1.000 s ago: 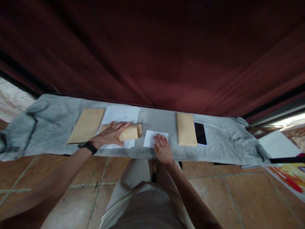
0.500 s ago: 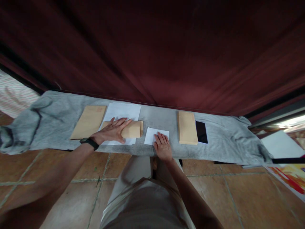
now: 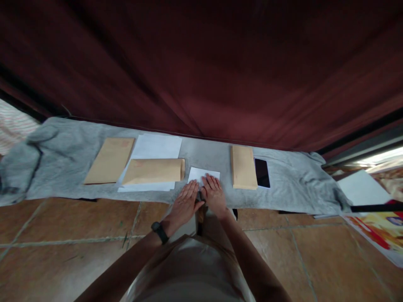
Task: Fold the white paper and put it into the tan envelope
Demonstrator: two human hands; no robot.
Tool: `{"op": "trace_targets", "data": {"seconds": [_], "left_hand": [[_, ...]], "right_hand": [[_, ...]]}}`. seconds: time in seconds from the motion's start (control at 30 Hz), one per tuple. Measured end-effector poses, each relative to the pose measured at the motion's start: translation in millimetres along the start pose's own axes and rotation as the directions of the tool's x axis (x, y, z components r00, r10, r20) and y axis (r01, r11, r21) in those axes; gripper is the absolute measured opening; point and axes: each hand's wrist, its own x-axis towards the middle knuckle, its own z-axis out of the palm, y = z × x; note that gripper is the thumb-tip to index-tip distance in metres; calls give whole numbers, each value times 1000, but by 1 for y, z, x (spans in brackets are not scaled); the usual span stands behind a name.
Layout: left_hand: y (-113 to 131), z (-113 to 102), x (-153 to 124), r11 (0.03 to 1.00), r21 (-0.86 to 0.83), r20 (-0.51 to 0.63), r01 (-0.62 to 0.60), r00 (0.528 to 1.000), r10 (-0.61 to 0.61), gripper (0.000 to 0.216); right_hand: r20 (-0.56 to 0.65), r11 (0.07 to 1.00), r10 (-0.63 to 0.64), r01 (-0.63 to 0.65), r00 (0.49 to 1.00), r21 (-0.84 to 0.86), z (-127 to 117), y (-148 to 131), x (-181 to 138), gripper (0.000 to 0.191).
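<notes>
Small white folded-looking rectangular paper (image 3: 195, 173): centre of the frame, flat on the grey fabric-covered counter (image 3: 208, 151).
Left hand (image 3: 185, 203): flat, fingers side by side, thumb out, fingertips at the paper's lower-left edge; pinching nothing.
Right hand (image 3: 214, 196): flat, palm down, fingers slightly spread over the paper's right part; gripping nothing.
Handling: probably very light, thin and bendable, easily creased and apt to slide on cloth; best pinched at a side edge or corner.
Small papers: one visible outline; layers cannot be counted.
Brown paper envelopes: one flap-ended envelope (image 3: 151, 170) centre-left, on at least two white sheets (image 3: 157, 146); one envelope or pile (image 3: 110, 161) farther left; one stack (image 3: 244, 167) right of centre, number unclear.
Dark-screened phone (image 3: 262, 173): one, just beside that stack.
</notes>
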Motion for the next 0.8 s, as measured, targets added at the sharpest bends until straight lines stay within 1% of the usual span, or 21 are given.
{"op": "trace_targets", "data": {"seconds": [0.17,0.3,0.4,0.5,0.57,0.6,0.7,0.8], "left_hand": [[-2,-2,-6,999,36,-10,14,1000,-14,73],[-3,-3,-12,998,49,-12,33,999,-33,75],[-1,-4,-9,997,37,-31,61,998,-60,67],[7,-4,9,998,22,-45,53,998,-52,56],[12,0,29,1000,24,-27,-1,1000,2,53],[14,3,38,1000,29,-23,-5,1000,6,53],[16,15,62,998,65,-26,27,999,-26,54],[12,25,69,994,101,-30,52,998,-49,52]], "right_hand": [[-70,999,35,-35,997,-3,-2,19,-15,47],[-101,998,62,-64,993,-9,-3,33,-28,48],[-113,997,72,-73,991,0,-4,37,-34,48],[-129,998,69,-67,989,13,-4,35,-32,48],[-132,998,58,-55,990,23,-2,32,-27,48],[-130,998,51,-48,990,28,-1,30,-25,48],[-121,999,39,-36,992,31,3,26,-20,48],[-136,999,44,-42,990,16,6,27,-22,48]]}}
